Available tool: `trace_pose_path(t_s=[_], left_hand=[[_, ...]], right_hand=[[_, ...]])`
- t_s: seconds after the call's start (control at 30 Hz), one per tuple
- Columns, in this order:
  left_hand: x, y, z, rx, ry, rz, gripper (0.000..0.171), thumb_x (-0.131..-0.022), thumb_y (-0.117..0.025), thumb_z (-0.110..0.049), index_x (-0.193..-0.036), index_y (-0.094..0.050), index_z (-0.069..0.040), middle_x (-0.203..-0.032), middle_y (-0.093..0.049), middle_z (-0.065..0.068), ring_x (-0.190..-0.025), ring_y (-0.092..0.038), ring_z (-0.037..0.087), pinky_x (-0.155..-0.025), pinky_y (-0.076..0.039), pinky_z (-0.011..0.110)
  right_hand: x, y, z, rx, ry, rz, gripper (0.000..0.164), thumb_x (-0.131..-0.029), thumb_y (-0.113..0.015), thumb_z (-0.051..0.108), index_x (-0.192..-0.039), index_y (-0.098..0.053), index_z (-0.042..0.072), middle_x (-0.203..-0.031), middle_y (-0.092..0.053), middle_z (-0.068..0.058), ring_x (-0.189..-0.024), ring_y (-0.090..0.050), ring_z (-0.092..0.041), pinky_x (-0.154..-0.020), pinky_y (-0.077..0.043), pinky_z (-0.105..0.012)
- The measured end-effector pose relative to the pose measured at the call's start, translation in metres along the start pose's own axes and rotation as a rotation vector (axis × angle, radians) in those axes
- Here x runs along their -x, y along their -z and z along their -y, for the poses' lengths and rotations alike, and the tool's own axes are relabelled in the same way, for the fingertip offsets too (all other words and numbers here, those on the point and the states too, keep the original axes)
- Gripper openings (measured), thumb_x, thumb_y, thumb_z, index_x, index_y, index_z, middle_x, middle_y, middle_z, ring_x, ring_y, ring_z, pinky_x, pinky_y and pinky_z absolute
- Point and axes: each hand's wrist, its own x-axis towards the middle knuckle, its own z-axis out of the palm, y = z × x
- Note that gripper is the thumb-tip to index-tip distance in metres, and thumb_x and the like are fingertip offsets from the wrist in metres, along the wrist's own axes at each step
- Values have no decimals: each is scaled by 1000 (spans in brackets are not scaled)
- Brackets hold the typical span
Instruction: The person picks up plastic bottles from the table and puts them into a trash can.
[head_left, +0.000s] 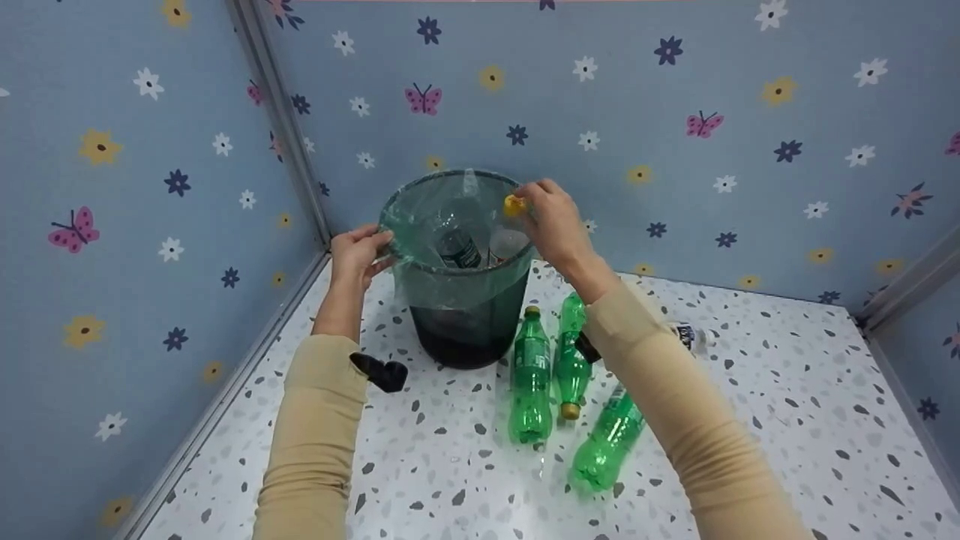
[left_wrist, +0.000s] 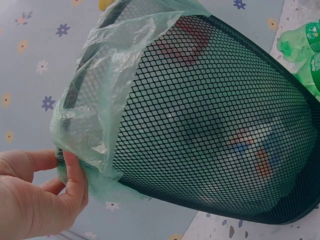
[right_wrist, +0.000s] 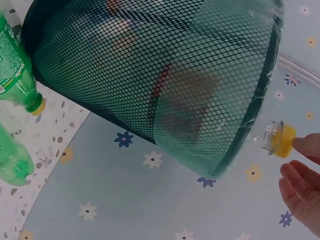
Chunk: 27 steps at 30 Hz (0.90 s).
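A black mesh waste bin lined with a thin green bag stands upright near the walls' corner. My left hand grips its left rim, thumb and fingers on the bag's folded edge. At the right rim, my right hand is at the yellow cap of a clear plastic bottle. The thumb touches this cap; other fingertips sit close below it in the right wrist view. The bottle's neck pokes above the rim, its body inside. Another clear bottle with a dark label lies in the bin.
Three green bottles lie right of the bin: one beside it, one behind, one nearer me, partly under my sleeve. A clear bottle with a white cap shows past my right forearm. Flowered walls enclose the speckled surface.
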Motion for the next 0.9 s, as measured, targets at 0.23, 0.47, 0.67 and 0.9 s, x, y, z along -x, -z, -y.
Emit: trace_pose_path(t_s=[0.23, 0.47, 0.67, 0.9], left_hand=[[-169, 31, 89, 118, -50, 86, 45, -76, -71, -18, -119, -57, -16, -110, -54, 4, -85, -56, 18, -71, -51, 38], [-183, 30, 94, 96, -53, 45, 53, -71, -75, -20, -119, -55, -27, -111, -53, -1, -89, -55, 16, -73, -51, 36], [-68, 8, 34, 20, -11, 0, 48, -85, -61, -12, -130, -46, -12, -122, -47, 8, -97, -52, 20, -80, -49, 33], [-97, 16, 50, 104, -24, 50, 45, -82, -65, -16, -125, -52, -14, -121, -49, 5, -90, -53, 18, -76, -50, 32]], right_hand=[[10, 2, -9, -26, 12, -23, 20, -87, -56, 8, -107, -59, 3, -103, -53, -11, -95, -52, -22, -86, -44, -29], [26, 4, -25, -74, 54, -50, 22, -86, -58, 9, -106, -60, 2, -104, -56, -12, -91, -53, -24, -81, -45, -33], [46, 6, -43, -91, 84, -37, 21, -85, -60, 8, -104, -61, 1, -102, -58, -14, -87, -54, -25, -79, -46, -36], [75, 6, -68, -76, 23, 3, 22, -85, -61, 12, -104, -61, 1, -102, -59, -15, -86, -55, -25, -75, -47, -37]])
